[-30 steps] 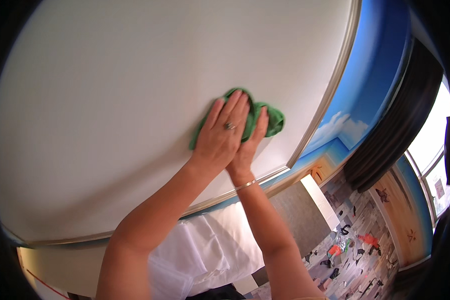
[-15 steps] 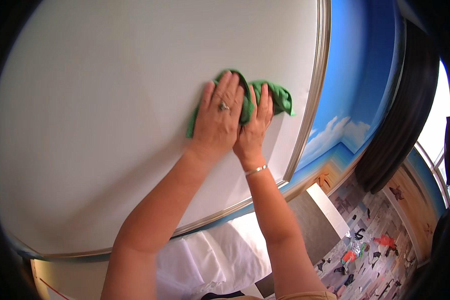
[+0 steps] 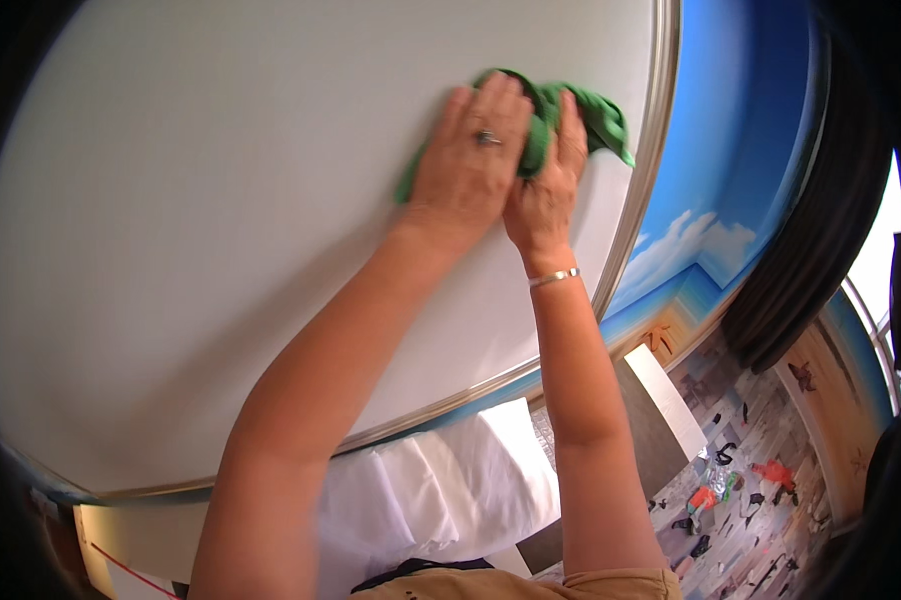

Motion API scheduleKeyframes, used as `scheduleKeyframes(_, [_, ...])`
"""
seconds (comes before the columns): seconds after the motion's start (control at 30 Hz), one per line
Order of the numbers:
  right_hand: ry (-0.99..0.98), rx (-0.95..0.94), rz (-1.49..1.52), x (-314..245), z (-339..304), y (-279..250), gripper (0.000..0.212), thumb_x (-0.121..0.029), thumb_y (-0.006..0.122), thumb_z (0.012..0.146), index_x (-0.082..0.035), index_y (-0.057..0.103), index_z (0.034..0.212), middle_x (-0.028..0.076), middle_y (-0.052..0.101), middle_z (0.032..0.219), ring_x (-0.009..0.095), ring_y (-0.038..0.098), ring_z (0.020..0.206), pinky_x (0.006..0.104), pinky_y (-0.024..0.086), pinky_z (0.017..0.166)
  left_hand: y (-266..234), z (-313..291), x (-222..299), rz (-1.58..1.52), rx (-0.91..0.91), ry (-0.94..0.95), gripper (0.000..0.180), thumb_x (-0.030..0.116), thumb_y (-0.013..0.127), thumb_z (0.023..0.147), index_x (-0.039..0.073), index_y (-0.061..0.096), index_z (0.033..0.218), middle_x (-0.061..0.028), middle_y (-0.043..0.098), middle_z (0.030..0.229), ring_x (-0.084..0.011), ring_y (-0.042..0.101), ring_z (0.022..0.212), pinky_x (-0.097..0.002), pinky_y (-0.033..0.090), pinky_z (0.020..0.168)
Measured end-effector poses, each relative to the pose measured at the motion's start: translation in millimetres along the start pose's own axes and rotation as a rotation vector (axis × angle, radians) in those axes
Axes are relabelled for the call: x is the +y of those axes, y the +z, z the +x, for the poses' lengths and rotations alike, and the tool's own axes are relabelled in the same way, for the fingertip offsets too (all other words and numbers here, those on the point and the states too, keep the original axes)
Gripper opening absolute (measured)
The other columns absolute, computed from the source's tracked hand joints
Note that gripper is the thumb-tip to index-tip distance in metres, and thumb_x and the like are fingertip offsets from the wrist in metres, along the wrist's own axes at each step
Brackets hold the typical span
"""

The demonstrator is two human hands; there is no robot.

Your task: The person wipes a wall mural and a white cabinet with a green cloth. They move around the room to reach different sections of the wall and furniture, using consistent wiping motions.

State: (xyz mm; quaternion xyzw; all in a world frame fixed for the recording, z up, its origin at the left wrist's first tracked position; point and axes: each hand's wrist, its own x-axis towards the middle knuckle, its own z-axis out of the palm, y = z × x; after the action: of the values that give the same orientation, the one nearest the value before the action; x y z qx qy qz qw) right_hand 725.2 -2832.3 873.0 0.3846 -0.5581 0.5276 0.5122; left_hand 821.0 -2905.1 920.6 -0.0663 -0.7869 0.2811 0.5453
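Both hands lie side by side on a crumpled green cloth (image 3: 603,122), pressing it against a large white panel (image 3: 221,180) near its right edge. My left hand (image 3: 476,150), with a ring on one finger, is stretched out flat over the cloth's left part. Just right of it, my right hand (image 3: 551,190) has its fingers straight, with the cloth bunched around them and a silvery bracelet (image 3: 554,277) at the wrist. The thumbs are hidden, and the fingertips are slightly blurred.
A metallic-looking moulded frame (image 3: 643,200) borders the panel. Right of it is a wall (image 3: 741,120) painted with sky and sea, then a dark curtain (image 3: 831,200). Below lie white fabric (image 3: 451,490) and a grey box-like piece (image 3: 661,420). Small items litter the patterned floor (image 3: 721,560).
Both hands and the green cloth have slid up and slightly right across the panel. The view has shifted a little too.
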Motion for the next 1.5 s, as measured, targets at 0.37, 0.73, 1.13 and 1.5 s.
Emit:
scheduleKeyframes(0.37, [0.015, -0.575, 0.176, -155.5, -135.5, -1.6, 0.075, -0.020, 0.062, 0.092, 0.004, 0.026, 0.153, 0.028, 0.021, 0.159, 0.046, 0.021, 0.146, 0.0527, 0.017, 0.119, -114.3, -136.3, 0.7, -0.040, -0.282, -0.224, 0.046, 0.006, 0.058, 0.087, -0.008, 0.056, 0.131, -0.0157, 0.050, 0.146, -0.0316, 0.038, 0.143, -0.0505, 0.033, 0.115])
scheduleKeyframes(0.73, [-0.062, -0.149, 0.108, -181.9, -73.7, 40.4, 0.067, -0.022, 0.062, 0.090, 0.001, 0.038, 0.148, 0.027, 0.029, 0.155, 0.049, 0.029, 0.141, 0.0611, 0.020, 0.114, -141.4, -121.8, -73.4, -0.050, -0.039, -0.282, 0.044, 0.010, 0.056, 0.089, -0.003, 0.058, 0.130, -0.0135, 0.047, 0.148, -0.0289, 0.040, 0.142, -0.0514, 0.032, 0.114])
scheduleKeyframes(1.13, [-0.279, -0.387, 0.315, -188.0, -31.7, 39.6, 0.058, -0.014, 0.063, 0.081, -0.002, 0.052, 0.137, 0.017, 0.040, 0.153, 0.045, 0.040, 0.134, 0.0521, 0.034, 0.110, -154.5, -129.1, -92.2, -0.013, 0.030, -0.316, 0.052, 0.013, 0.057, 0.087, -0.005, 0.053, 0.135, -0.0156, 0.045, 0.150, -0.0313, 0.036, 0.144, -0.0531, 0.025, 0.118])
scheduleKeyframes(1.5, [0.132, -0.350, 0.173, -188.6, -200.4, 15.7, 0.067, -0.007, 0.063, 0.081, 0.004, 0.043, 0.143, 0.026, 0.032, 0.154, 0.047, 0.033, 0.140, 0.0551, 0.026, 0.116, -129.0, -252.7, -40.8, 0.050, -0.411, -0.052, 0.051, 0.021, 0.052, 0.093, 0.001, 0.053, 0.139, -0.0104, 0.041, 0.154, -0.0259, 0.034, 0.146, -0.0493, 0.020, 0.120])
